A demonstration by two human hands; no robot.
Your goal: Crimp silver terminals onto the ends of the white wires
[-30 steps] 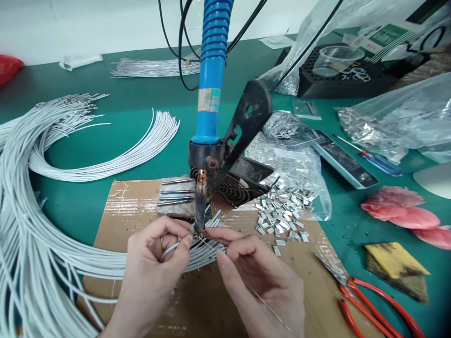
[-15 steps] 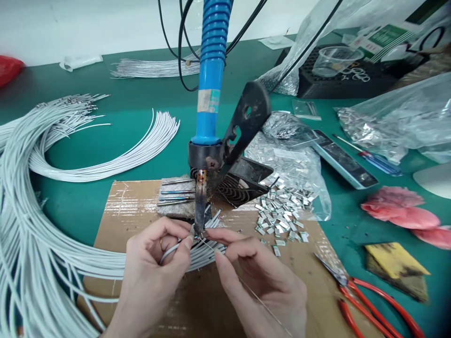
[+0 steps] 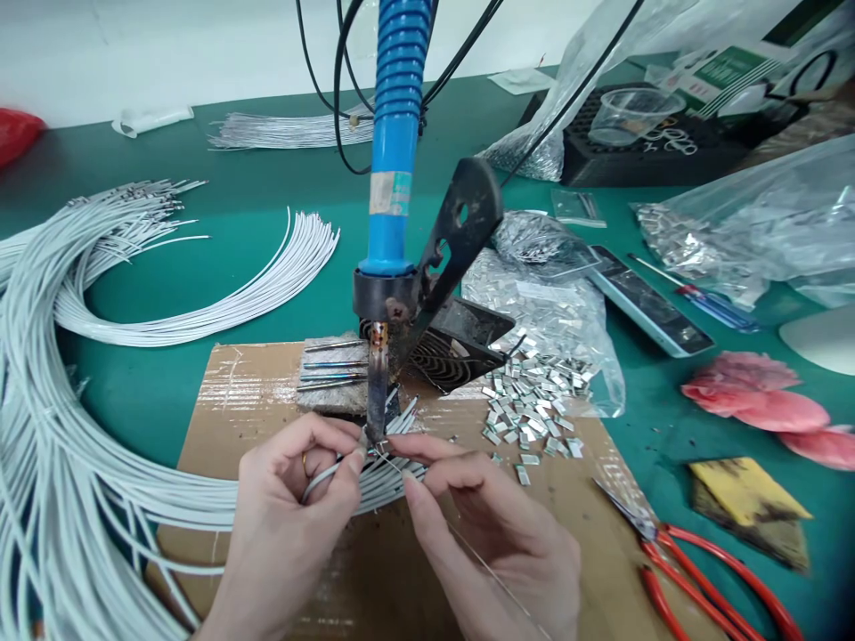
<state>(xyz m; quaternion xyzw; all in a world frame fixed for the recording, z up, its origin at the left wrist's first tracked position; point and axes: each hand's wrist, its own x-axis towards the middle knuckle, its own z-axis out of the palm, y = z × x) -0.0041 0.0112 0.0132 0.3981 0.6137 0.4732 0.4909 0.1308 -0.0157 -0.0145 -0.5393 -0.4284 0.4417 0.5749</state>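
Note:
A blue-handled soldering iron (image 3: 394, 178) stands clamped upright in a black metal stand (image 3: 460, 231), its tip (image 3: 376, 418) pointing down at a cardboard sheet (image 3: 267, 392). My left hand (image 3: 294, 507) pinches the end of a white wire (image 3: 321, 476) against the tip. My right hand (image 3: 494, 534) pinches a thin strand of solder wire (image 3: 481, 561), whose end meets the same tip. Both hands are closed on what they hold, just below the iron.
A big bundle of white wires (image 3: 60, 401) curves along the left. Small metal terminals (image 3: 534, 409) spill from a plastic bag (image 3: 541, 303) on the right. Red-handled pliers (image 3: 708, 570), a yellow sponge (image 3: 748, 499), a phone (image 3: 645, 303) and more bags (image 3: 754, 223) lie further right.
Almost nothing differs; my right hand's fingers have crept slightly left toward the iron's tip with the solder strand. My left hand stays as it was.

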